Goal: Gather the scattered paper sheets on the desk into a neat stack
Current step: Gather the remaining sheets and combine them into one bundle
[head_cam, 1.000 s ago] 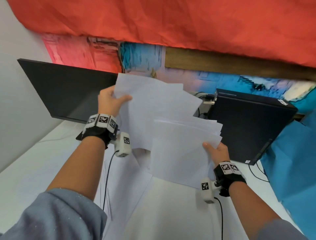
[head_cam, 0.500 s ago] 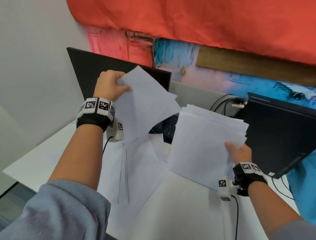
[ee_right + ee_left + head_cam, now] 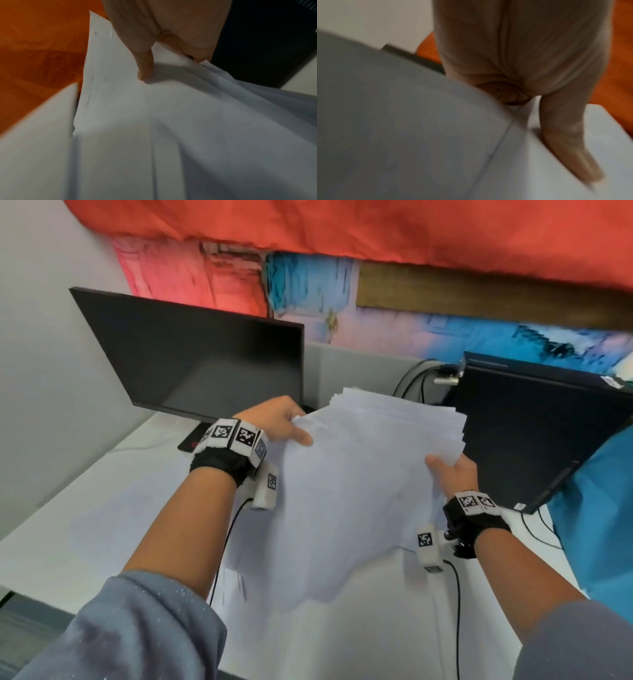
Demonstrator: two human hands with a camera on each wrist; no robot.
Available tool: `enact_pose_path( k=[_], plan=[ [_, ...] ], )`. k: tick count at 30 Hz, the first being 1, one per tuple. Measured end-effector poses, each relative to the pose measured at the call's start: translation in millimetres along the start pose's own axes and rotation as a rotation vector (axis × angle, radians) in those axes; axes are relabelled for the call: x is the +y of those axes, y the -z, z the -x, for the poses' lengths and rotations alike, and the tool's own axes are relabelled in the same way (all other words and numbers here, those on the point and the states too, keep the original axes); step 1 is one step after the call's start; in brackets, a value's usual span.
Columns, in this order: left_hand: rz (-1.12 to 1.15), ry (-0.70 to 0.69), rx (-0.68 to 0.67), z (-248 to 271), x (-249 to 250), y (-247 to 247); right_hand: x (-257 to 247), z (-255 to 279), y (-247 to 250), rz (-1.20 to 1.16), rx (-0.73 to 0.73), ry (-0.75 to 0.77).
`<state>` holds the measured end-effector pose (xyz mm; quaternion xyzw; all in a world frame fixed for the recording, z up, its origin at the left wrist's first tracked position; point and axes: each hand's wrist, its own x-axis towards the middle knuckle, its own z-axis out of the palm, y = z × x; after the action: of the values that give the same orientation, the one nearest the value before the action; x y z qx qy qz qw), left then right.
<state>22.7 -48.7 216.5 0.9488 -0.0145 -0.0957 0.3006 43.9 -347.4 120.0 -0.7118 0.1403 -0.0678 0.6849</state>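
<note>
Far left: grey sleeve [image 3: 137,628] covering the upper forearm, tagged wristband [image 3: 236,436] circling the wrist, cabled camera block hanging just under it. Behind and above: dark monitor [image 3: 205,361] tilting over the white desk [image 3: 85,508], a phone [image 3: 191,440] lying at its foot, partly hidden by the wristband.

Moving right: left hand [image 3: 277,422] gripping the left edge of the paper sheets [image 3: 359,484], thumb lying on top, fingers tucking underneath. Same grip showing in the left wrist view, though blurred: left hand [image 3: 522,54] with thumb pressing flat onto the sheets [image 3: 573,135], a curved sheet filling the left of that picture.

Centre: sheets being held up off the desk as one loose bundle between both hands, edges fanning unevenly at the far corner, lower part drooping toward the desk. More white sheets lying flat on the desk beneath and to the left of the bundle.

Further right: right hand [image 3: 452,474] clamping the bundle's right edge, thumb on top. Confirming in the right wrist view: right hand [image 3: 163,33] with thumb pushing into the sheets [image 3: 171,121], fingers curling below, paper creasing around the grip.

Far right: black computer case [image 3: 534,429] standing just beyond the right hand, cables trailing behind it. Blue cloth [image 3: 603,508] hanging at the edge. Red cloth [image 3: 342,227] stretching across the top.
</note>
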Motion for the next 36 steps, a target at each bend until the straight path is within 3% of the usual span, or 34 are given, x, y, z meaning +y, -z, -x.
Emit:
enact_pose_path(
  k=[4,7,13,17,23,28,32,36],
  plan=[
    [0.37,0.303,0.015,-19,-77,-52,9,-9,3,0.03,0.071,0.047],
    [0.483,0.559,0.107,-26,-150,-99,10,-17,1,0.002,0.128,0.076],
    [0.494,0.838,0.147,14,-153,-150,17,-28,-3,-0.024,0.214,0.084],
    [0.395,0.849,0.234,11,-164,-157,16,-31,-7,0.017,0.216,0.106],
    [0.252,0.745,0.314,5,-154,-148,14,-32,-7,0.06,0.211,0.152],
    [0.119,0.555,0.426,0,-141,-126,12,-29,-8,0.082,0.167,0.201],
    [0.133,0.499,0.426,-1,-133,-103,11,-27,-8,0.042,0.163,0.208],
    [0.126,0.542,0.306,1,-126,-110,12,-27,-7,0.047,0.142,0.208]
  ],
)
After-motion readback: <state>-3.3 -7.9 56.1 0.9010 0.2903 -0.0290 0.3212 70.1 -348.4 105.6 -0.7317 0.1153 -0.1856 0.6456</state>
